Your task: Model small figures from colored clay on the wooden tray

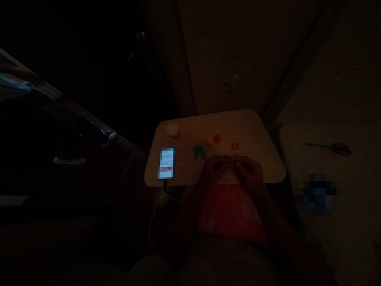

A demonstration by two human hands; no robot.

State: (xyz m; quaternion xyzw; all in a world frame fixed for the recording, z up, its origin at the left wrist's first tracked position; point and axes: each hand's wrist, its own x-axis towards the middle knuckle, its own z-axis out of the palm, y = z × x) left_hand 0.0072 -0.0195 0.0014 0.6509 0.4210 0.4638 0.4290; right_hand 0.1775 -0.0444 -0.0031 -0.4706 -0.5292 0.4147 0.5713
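Note:
Over the near edge of a small wooden table (184,174), my left hand (214,168) and my right hand (247,170) meet with fingers curled in a pinch. Something small and dark sits between the fingertips, too dim to name. Just beyond my right fingers lies a small teal piece (237,154). Farther back are a pink ring-shaped piece (236,146), a red ball (218,138) and an orange-yellow lump (210,141). Left of my left hand lies a cluster of green pieces (199,152).
A lit phone (166,163) with a cable lies on the table's left, below a cup (173,130). Scissors (339,148) and a blurred dark object (318,194) rest on the pale surface at right. Another person's legs (68,135) show at left. A wall socket (228,83) is behind.

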